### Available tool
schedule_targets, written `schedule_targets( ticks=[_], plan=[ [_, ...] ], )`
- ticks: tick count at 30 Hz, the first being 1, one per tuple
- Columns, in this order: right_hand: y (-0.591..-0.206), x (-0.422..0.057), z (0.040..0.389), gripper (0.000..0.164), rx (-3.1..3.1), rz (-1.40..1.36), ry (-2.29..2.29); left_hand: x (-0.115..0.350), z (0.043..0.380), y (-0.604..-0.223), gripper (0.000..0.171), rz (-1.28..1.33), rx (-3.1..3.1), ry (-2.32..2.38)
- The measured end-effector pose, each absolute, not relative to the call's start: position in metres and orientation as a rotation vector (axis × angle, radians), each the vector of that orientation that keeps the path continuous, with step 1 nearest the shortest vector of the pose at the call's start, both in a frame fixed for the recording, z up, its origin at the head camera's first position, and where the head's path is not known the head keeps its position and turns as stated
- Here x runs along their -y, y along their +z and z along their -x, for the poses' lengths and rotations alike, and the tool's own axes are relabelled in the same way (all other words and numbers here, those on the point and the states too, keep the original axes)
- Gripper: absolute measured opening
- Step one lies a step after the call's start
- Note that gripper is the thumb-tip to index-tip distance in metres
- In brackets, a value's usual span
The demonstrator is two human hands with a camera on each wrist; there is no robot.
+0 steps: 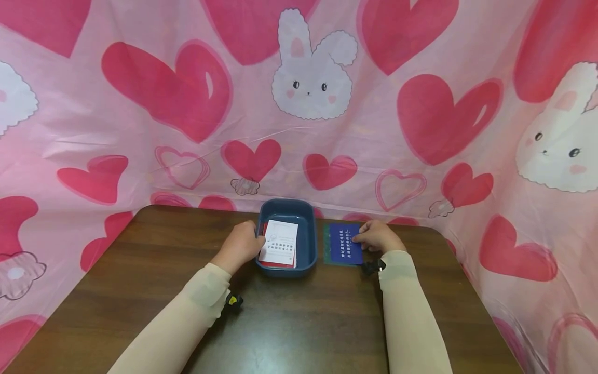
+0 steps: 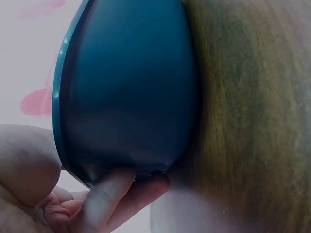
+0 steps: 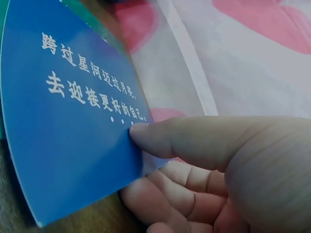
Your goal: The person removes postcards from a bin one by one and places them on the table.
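Fingers: our left hand point(image 1: 239, 246) clamps the left wall of the bin point(image 1: 306, 236), likely steadying it | our right hand point(image 1: 379, 237) pinches the blue card point(image 1: 343, 246) at its right edge, sparing most print, over a green sheet point(image 1: 326, 250), right of the bin | far: curtain point(image 1: 289, 127)

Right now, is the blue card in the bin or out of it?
Out: the right hand pinches the blue card beside the bin, while a white printed card lies inside it.
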State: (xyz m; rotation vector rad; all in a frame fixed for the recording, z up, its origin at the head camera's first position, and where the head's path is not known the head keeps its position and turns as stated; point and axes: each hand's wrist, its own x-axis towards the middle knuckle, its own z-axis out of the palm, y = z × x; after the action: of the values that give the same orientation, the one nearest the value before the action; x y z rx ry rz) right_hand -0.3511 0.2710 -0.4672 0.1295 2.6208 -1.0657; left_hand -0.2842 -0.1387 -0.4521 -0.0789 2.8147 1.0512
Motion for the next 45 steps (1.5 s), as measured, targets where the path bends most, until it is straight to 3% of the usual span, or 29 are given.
schedule_targets(
  ticks=[10,32,45],
  plan=[
    [-0.468,-0.257,0.35,0.028,-2.692,-0.16,-1.026,0.134,0.283,-0.452,0.051,0.012,-2.808,1.055],
    [-0.479,-0.26,0.342,0.023,-2.64,-0.16,-1.05,0.131,0.283,-0.457,0.049,-0.031,-2.79,0.966],
    [-0.448,-0.248,0.353,0.028,-2.656,-0.104,-1.077,0.137,0.288,-0.449,0.051,-0.049,-2.785,0.998]
  ],
)
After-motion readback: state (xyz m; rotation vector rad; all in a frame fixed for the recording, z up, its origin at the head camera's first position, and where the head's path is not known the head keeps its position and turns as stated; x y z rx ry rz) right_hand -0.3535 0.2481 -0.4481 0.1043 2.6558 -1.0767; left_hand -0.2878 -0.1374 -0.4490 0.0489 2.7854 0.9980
